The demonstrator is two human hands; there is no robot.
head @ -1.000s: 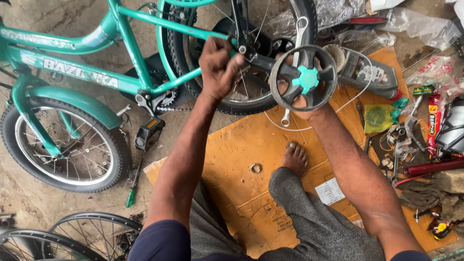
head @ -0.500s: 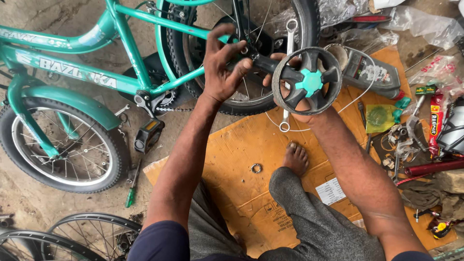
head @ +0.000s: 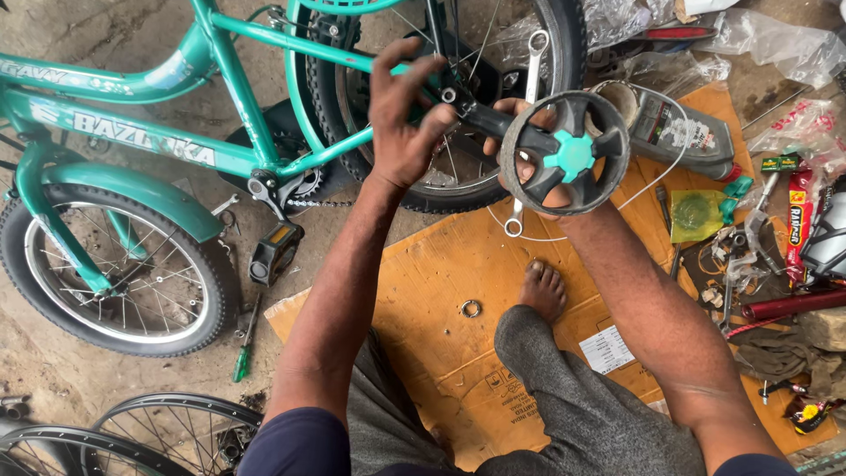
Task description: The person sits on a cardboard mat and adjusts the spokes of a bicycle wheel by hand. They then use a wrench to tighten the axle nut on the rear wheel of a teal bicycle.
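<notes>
My left hand (head: 401,123) reaches up to the rear axle (head: 450,94) of a teal child's bicycle (head: 141,150), thumb and fingertips pinched at a small nut there, other fingers spread. My right hand (head: 522,113) grips a black training wheel with a teal hub (head: 564,152) by its black bracket arm (head: 480,116), which runs to the axle. A silver spanner (head: 532,63) stands upright behind the same hand, its ring end (head: 513,227) hanging below. The wheel hides most of my right hand.
I sit on brown cardboard (head: 441,264) with my bare foot (head: 539,291) and a metal ring (head: 471,308) on it. A pedal (head: 275,251) and green screwdriver (head: 242,353) lie left. An oil bottle (head: 683,128), red pump (head: 793,304) and small parts clutter the right. Spare rims (head: 150,432) lie bottom left.
The spanner has swung up and now shows above my right hand. The training wheel has tilted slightly. My left hand's fingers have spread while staying at the axle.
</notes>
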